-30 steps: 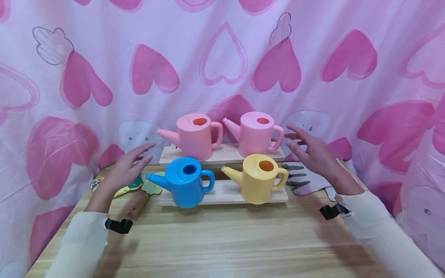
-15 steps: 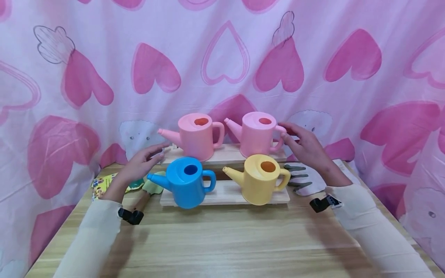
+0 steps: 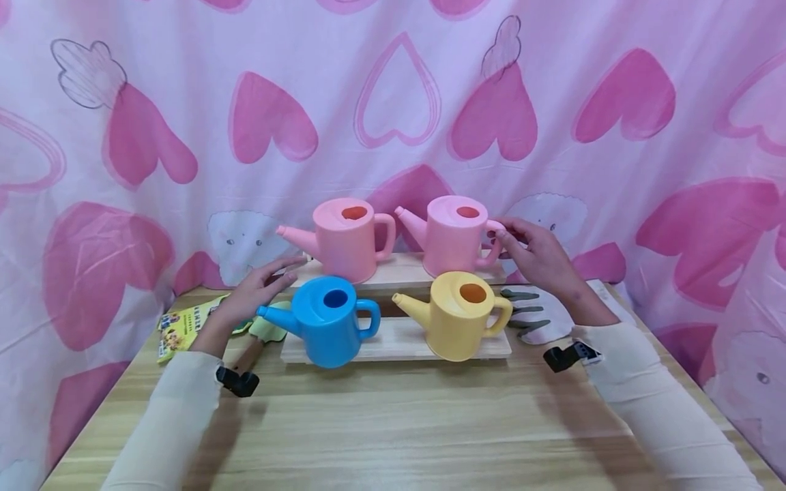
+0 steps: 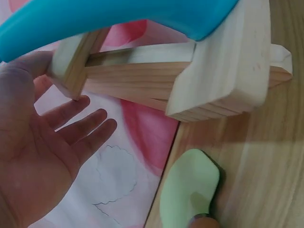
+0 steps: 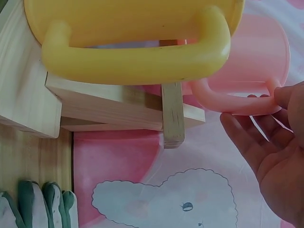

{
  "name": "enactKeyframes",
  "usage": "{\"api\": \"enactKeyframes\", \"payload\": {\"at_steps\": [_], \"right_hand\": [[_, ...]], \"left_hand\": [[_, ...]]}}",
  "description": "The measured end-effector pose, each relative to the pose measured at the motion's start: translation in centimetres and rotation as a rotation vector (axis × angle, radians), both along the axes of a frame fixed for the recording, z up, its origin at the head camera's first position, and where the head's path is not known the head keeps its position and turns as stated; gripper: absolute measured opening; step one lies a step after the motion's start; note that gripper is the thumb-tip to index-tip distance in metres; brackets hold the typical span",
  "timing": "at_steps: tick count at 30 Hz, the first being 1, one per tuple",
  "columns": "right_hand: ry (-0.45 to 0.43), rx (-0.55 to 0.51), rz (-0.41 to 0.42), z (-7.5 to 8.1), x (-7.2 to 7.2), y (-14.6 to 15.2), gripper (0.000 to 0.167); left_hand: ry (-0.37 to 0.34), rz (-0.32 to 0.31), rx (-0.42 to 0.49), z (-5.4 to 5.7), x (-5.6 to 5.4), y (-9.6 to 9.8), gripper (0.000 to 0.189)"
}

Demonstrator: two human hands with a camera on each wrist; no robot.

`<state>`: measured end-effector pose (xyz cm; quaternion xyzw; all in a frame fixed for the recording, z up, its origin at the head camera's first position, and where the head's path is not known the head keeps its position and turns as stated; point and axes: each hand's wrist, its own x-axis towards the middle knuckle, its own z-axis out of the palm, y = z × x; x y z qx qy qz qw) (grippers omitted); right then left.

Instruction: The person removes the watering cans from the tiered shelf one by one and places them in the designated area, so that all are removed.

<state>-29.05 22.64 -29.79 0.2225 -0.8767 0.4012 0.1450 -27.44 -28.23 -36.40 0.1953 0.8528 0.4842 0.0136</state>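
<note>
Head view: right grip (image 3: 533, 252) pinches right pink can (image 3: 453, 242) by its handle (image 3: 488, 261), near upper shelf's (image 3: 399, 269) right edge; left grip (image 3: 260, 290) spread, left edge.

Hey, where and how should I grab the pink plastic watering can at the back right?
Likely best by its looped handle, from the right: the pink plastic watering can stands upright, spout pointing left, handle jutting right with a finger-sized opening. The yellow plastic watering can stands in front. The right hand holds that handle.
</note>
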Motion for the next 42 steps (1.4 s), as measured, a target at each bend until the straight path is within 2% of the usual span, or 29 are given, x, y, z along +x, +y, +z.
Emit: {"api": "enactKeyframes", "payload": {"at_steps": [7,11,16,27,34,42], "right_hand": [[-0.002,-0.005,0.012,0.1,-0.2,-0.6,0.038],[0.009,-0.014,0.025,0.0,-0.4,-0.9,0.036],[0.031,-0.018,0.004,0.0,-0.3,-1.1,0.033],[0.129,0.017,-0.062,0.8,-0.5,-1.2,0.028],[0.157,0.015,-0.084,1.9,-0.5,-1.2,0.027],[0.210,-0.015,-0.103,3.9,0.2,-1.0,0.029]], "left_hand": [[-0.145,0.035,0.151,-1.5,0.6,-0.4,0.055],[-0.173,0.052,0.193,-2.0,1.0,-0.4,0.057],[-0.177,0.051,0.212,-2.4,0.9,-0.2,0.059],[-0.151,0.067,0.252,-3.2,0.0,0.5,0.057],[-0.130,0.065,0.244,-3.4,-0.3,0.5,0.056],[-0.121,0.066,0.254,-3.2,-0.4,0.5,0.056]]}}
